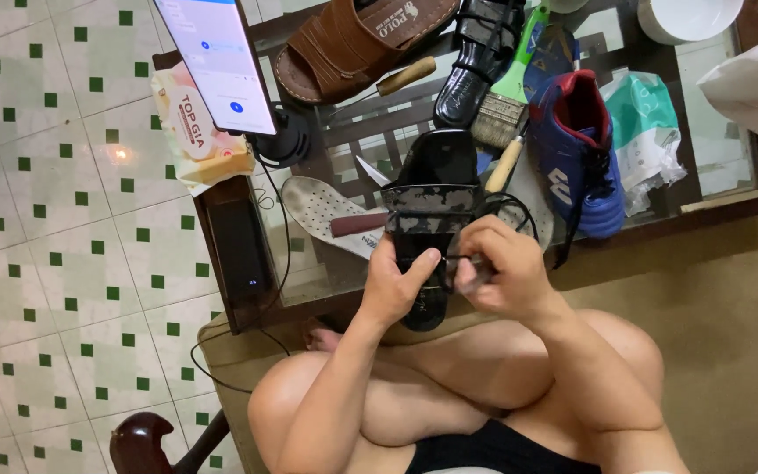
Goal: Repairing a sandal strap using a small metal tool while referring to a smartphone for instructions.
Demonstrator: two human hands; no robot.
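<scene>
A black slide sandal (432, 189) with a worn patterned strap lies lengthwise in front of me, toe pointing away. My left hand (396, 281) grips its heel end from the left, thumb on top. My right hand (500, 268) is closed on a small dark tool held against the sandal's right edge, just below the strap. Black cord loops behind that hand.
On the glass table (712, 132) lie a brown sandal (353, 44), a black dress shoe (475, 57), a blue sports shoe (576, 154), a paintbrush (506, 101), a white insole (326, 211), a knife and plastic bags. A phone (217, 61) stands on a holder at left. Tiled floor lies left.
</scene>
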